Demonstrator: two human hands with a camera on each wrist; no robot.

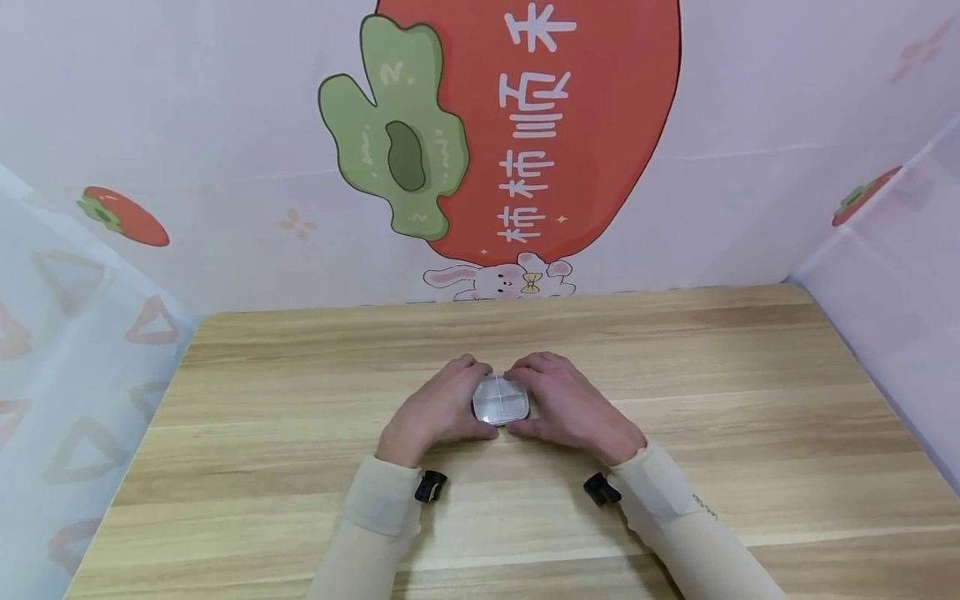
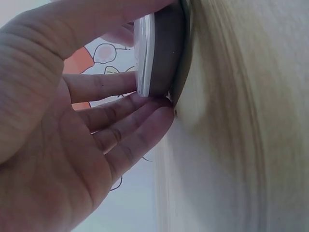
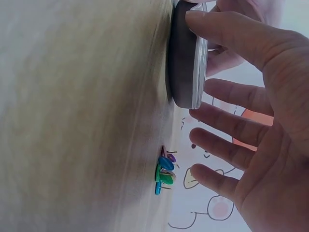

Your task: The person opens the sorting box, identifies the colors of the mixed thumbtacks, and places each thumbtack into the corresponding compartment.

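A small box (image 1: 500, 402) with rounded corners sits on the wooden table between the two hands. Its clear lid shows a cross-shaped divider, and its sides look dark in both wrist views. The left hand (image 1: 442, 406) holds its left side, thumb at the near edge and fingers toward the far edge. From the right, the right hand (image 1: 567, 406) grips it with the thumb near and the index finger at the far corner; its other fingers spread off the box. Several colourful thumbtacks (image 3: 166, 163) lie on the table beyond the right hand, hidden from the head view.
The wood-grain table (image 1: 247, 467) reaches back to a cloth backdrop (image 1: 240, 150) printed with a large persimmon and a rabbit. Cloth panels also stand along the left and right sides. A small black clip-like device (image 1: 431, 487) sits at each wrist.
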